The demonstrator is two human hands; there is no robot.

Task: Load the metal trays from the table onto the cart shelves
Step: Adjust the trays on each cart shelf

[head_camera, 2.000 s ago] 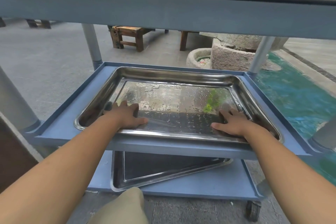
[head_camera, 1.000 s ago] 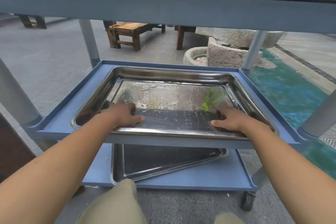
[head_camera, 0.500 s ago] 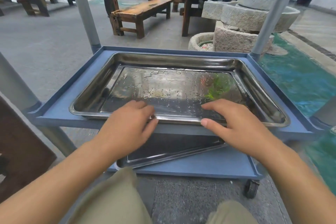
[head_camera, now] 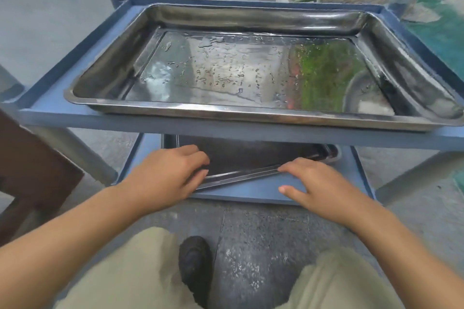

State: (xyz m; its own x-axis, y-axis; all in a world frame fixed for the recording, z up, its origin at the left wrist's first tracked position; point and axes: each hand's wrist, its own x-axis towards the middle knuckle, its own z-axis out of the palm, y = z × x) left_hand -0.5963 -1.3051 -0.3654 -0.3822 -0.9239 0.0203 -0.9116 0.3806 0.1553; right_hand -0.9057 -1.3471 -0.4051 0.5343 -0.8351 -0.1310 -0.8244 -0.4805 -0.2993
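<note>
Steel lower tray point(head_camera: 251, 159) lies skewed on bottom shelf point(head_camera: 238, 191), near rim slanting away rightward; left hand point(head_camera: 160, 175) grips nearer corner, right hand point(head_camera: 319, 185) touches rim, fingers straight.

The wet tray point(head_camera: 241, 113) fills the middle shelf point(head_camera: 50, 98) almost rim to rim; only a blue strip along the shelf's left side stays bare. Below the middle shelf, the front gap stands open between the near left post point(head_camera: 72, 150) and near right post point(head_camera: 411, 175). The left hand point(head_camera: 163, 178) and right hand point(head_camera: 319, 183) occupy it, at the skewed lower tray point(head_camera: 251, 158). A brown board point(head_camera: 32, 170) crowds the space left of the shelf.
</note>
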